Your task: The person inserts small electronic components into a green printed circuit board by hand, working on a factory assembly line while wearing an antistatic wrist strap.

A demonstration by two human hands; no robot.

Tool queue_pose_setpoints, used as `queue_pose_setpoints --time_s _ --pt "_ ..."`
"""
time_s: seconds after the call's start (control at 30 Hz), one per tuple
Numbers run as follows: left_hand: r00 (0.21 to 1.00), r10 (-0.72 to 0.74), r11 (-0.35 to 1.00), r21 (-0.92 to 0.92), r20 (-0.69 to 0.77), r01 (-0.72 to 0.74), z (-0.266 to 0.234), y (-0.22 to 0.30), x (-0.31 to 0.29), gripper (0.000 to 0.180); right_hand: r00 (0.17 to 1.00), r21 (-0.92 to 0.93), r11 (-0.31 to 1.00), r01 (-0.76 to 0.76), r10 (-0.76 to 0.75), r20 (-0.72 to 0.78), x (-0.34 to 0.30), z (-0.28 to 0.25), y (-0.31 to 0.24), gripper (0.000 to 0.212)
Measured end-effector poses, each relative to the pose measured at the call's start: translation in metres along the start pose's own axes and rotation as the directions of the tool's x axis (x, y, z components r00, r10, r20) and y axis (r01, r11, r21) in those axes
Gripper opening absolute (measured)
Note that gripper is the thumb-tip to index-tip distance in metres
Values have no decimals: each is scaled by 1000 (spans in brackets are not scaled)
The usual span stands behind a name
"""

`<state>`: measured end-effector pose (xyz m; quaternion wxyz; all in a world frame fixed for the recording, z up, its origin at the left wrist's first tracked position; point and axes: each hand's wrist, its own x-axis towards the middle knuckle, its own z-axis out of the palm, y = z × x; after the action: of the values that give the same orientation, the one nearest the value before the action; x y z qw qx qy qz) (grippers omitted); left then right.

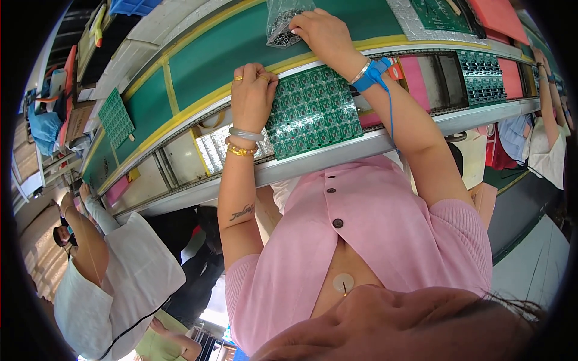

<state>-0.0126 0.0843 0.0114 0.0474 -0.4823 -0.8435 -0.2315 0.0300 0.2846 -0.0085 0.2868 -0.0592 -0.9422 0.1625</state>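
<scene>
Fingers of the right hand (325, 36) are bunched together at the side of a clear plastic bag (291, 7), touching it; from where I stand I cannot tell whether they are clamped on anything. The bag, thin and crinkled, holds a heap of small metallic parts (279, 30) and lies just beyond the green circuit-board panel (313, 111). Fingers of the left hand (250, 99) are curled close together at the panel's far left corner; what they may grip is hidden.

The panel, flat and nearly rectangular, shows repeated rows of small units and lies over a grey metal rail (433, 122). Print on a red tag (395, 70), right of the panel, is too small to read.

Both forearms reach outward, either side of the panel, the right extended farther. A smooth pale bangle (246, 134) and a gold-coloured bracelet (241, 150) circle the left wrist; a blue wrist strap (371, 74) with a thin cord circles the right.

Beyond the panel stretches a smooth green tabletop (211, 63) edged with yellow tape (198, 107). Well left of the panel lies a second green board (115, 117); to its right, further populated boards (481, 77).
</scene>
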Motion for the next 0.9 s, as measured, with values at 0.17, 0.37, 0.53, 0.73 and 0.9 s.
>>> queue_pose_setpoints --time_s 0.17,0.37,0.53,0.73,0.9 --pt "1000 25 998 53 -7 -25 1 1 0 9 1000 40 999 -20 20 -1 2 -3 -2 8" --pt "997 30 995 -90 -64 -36 -9 2 8 11 999 128 991 -41 43 -16 3 -10 4 12" --pt "978 99 991 -69 -182 -113 -3 -1 44 10 985 331 928 -173 163 58 4 -38 -4 14" --pt "976 51 998 32 -214 -45 29 -10 68 7 951 404 863 -303 245 188 -34 -74 -7 15" --pt "983 10 1000 19 -184 -7 29 -13 69 8 942 346 886 -308 233 241 -81 -79 1 9"
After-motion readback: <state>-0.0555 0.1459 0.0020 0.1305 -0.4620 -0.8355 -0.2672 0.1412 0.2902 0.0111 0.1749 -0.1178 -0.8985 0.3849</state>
